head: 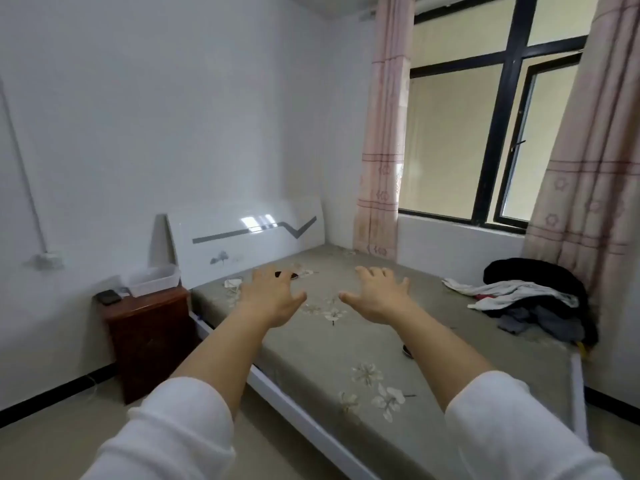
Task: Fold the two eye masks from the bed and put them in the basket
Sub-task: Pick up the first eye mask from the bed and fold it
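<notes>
Two white sleeves (180, 427) at the near edge, pushed up the forearms, both arms stretched forward over the bed (346, 341). Left hand (273, 299): palm down, fingers spread wide, holding nothing. Right hand (379, 294): palm down, fingers spread, thumb out toward the left hand, likewise holding nothing; the two hands are level with each other and a little apart. Bed sheet: grey-green with a pale flower print, bare under both hands. Small dark item (408, 351) on the sheet just behind the right forearm, mostly hidden; cannot tell what it is. Pile of clothes (530, 299), black, white and grey, well to the right of the right hand at the bed's window side. Dark eye mask (289, 274): on the sheet just past the left hand's fingertips, partly covered by them. Pale eye mask (232, 283): crumpled on the sheet just left of the left hand, near the headboard (249, 237); its shape is hard to read. Brown bedside cabinet (149, 337) farther left of the left hand, carrying a white basket (154, 279) and a small dark object (108, 296). Beyond both hands: white wall, dark-framed window (491, 133), pink curtains (384, 133) on either side.
</notes>
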The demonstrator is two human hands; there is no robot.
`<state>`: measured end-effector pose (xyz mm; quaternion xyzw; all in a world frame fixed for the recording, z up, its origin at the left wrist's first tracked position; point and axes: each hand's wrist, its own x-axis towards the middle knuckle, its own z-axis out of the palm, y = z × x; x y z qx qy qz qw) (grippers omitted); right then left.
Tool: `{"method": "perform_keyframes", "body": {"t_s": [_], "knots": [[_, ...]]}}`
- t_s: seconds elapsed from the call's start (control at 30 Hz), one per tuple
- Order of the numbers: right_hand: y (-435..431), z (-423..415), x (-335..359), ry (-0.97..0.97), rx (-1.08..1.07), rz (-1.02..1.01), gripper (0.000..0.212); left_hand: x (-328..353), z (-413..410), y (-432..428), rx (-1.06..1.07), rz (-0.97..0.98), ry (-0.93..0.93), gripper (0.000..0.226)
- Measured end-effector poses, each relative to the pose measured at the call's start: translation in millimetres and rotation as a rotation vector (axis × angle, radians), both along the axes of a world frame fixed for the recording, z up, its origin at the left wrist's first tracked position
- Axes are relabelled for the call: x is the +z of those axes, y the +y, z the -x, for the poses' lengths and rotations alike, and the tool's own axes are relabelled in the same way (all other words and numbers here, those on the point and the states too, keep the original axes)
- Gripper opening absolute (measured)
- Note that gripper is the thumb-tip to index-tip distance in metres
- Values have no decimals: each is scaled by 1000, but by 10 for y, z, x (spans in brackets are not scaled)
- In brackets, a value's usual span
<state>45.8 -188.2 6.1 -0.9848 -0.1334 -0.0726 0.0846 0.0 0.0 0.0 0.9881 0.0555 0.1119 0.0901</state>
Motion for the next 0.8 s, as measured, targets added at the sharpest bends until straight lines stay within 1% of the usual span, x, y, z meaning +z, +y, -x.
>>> {"method": "perform_keyframes", "body": {"t_s": [0.13, 0.33, 0.53, 0.67, 0.8], "knots": [[519, -768, -188, 32, -4, 13, 75, -165, -728, 498, 32, -50, 31, 60], [1477, -2044, -322, 91, -32, -17, 78, -197, -1953, 1416, 9, -46, 60, 55], [2399, -3181, -409, 140, -43, -9, 75, -220, -3162, 2313, 19, -7, 105, 55], [2838, -3852, -542, 157, -50, 11, 75, -414, -3821, 2761, -2, 41, 124, 56], [3247, -4720, -777, 195, -61, 38, 76, -699, -4710, 3243, -3, 38, 162, 58]]}}
